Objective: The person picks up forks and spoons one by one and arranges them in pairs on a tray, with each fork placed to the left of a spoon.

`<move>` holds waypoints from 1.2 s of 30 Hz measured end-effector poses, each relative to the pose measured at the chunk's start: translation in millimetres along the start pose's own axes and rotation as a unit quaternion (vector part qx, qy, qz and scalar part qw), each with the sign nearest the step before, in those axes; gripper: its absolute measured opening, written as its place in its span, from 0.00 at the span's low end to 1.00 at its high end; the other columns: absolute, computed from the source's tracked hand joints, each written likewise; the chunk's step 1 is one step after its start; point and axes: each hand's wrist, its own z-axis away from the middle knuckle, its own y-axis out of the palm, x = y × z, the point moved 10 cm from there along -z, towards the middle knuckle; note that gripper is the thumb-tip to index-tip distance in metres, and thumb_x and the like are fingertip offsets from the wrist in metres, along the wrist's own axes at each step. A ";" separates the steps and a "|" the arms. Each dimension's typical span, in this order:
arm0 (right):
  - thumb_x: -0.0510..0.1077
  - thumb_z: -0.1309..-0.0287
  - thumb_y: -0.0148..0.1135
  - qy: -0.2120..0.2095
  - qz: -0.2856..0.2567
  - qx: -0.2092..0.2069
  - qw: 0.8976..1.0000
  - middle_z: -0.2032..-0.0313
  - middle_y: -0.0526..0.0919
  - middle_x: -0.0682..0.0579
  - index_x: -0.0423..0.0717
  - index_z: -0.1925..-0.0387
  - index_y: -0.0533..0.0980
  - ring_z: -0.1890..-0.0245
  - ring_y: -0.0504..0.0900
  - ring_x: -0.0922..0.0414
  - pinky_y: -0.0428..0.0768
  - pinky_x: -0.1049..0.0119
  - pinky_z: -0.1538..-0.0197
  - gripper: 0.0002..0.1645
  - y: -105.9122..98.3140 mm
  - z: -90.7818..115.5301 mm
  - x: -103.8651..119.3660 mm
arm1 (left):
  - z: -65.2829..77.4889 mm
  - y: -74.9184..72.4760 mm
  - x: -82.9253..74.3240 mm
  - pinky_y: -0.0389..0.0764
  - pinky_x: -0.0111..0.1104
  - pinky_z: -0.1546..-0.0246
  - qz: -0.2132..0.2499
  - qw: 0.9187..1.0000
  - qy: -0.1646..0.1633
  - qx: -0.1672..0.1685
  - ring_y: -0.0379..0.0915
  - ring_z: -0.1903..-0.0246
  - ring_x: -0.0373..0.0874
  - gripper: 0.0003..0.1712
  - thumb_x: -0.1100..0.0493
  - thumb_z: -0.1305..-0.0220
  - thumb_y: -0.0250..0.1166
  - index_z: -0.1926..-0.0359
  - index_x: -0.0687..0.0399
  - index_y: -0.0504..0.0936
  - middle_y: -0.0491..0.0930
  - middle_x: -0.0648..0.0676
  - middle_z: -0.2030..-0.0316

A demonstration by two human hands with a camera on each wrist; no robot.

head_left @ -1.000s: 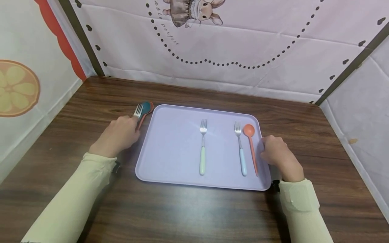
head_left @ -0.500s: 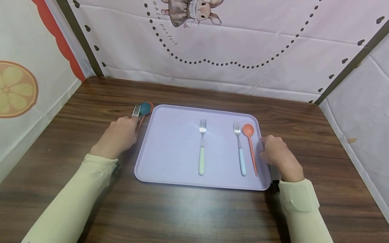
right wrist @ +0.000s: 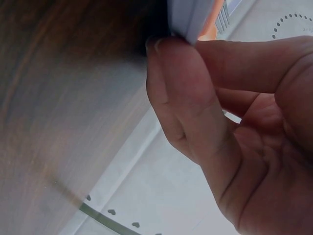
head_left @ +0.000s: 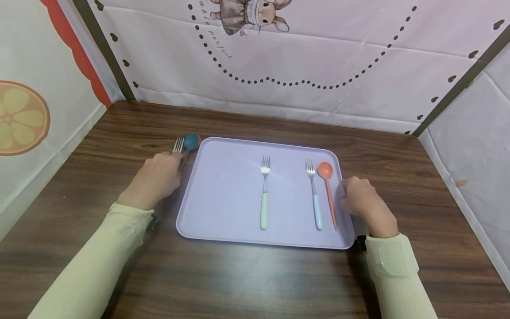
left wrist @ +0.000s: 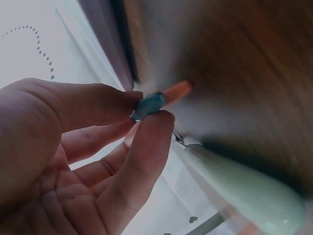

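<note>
At the left of the lilac tray, my left hand pinches a teal spoon between thumb and finger; its handle shows in the left wrist view. Beneath the teal bowl, an orange spoon is mostly covered. A fork lies close on their left, its pale green handle seen in the left wrist view. My right hand grips the tray's right rim, thumb on the inner side and fingers at the outside.
On the tray lie a fork with a green handle, a fork with a blue handle and another orange spoon. The dark wooden table meets a printed cloth wall at the back, with more cloth on both sides.
The teal spoon has shifted very slightly right, covering more of the orange spoon below it. My right hand keeps its grip on the tray; the head view has drifted a little.
</note>
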 end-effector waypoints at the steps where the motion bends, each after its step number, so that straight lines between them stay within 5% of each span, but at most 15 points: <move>1: 0.32 0.56 0.55 -0.001 0.000 0.000 1.000 0.75 0.76 0.40 0.32 0.60 0.75 0.75 0.72 0.47 0.74 0.56 0.75 0.17 0.1 -0.1 -0.1 | 0.1 -0.3 -1.0 0.73 0.51 0.82 0.002 1.000 0.001 0.000 0.68 0.78 0.55 0.13 0.70 0.47 0.56 0.58 0.66 0.75 0.72 0.64 0.76; 17: 0.32 0.56 0.55 -0.003 -0.002 -0.007 1.000 0.74 0.76 0.39 0.33 0.62 0.75 0.75 0.72 0.47 0.75 0.53 0.74 0.15 -0.1 0.4 -0.9 | 1.5 -10.6 -27.4 0.73 0.48 0.83 0.003 0.999 0.031 -0.023 0.67 0.79 0.53 0.14 0.72 0.51 0.54 0.61 0.67 0.76 0.73 0.62 0.76; 24: 0.32 0.58 0.55 -0.010 -0.003 -0.013 1.000 0.77 0.75 0.41 0.34 0.63 0.75 0.76 0.71 0.47 0.74 0.55 0.75 0.15 0.0 -0.8 -1.3 | 1.8 -5.5 -32.8 0.74 0.47 0.81 0.014 1.000 0.020 0.008 0.68 0.76 0.53 0.13 0.71 0.49 0.55 0.60 0.66 0.74 0.72 0.62 0.76; 36: 0.32 0.56 0.55 -0.004 -0.003 -0.011 1.000 0.74 0.75 0.39 0.32 0.62 0.75 0.75 0.72 0.47 0.74 0.54 0.74 0.15 -1.6 -0.4 -0.6 | 1.4 -2.9 -43.9 0.74 0.50 0.81 0.012 0.999 0.030 0.012 0.69 0.77 0.55 0.10 0.70 0.53 0.58 0.65 0.64 0.74 0.72 0.62 0.77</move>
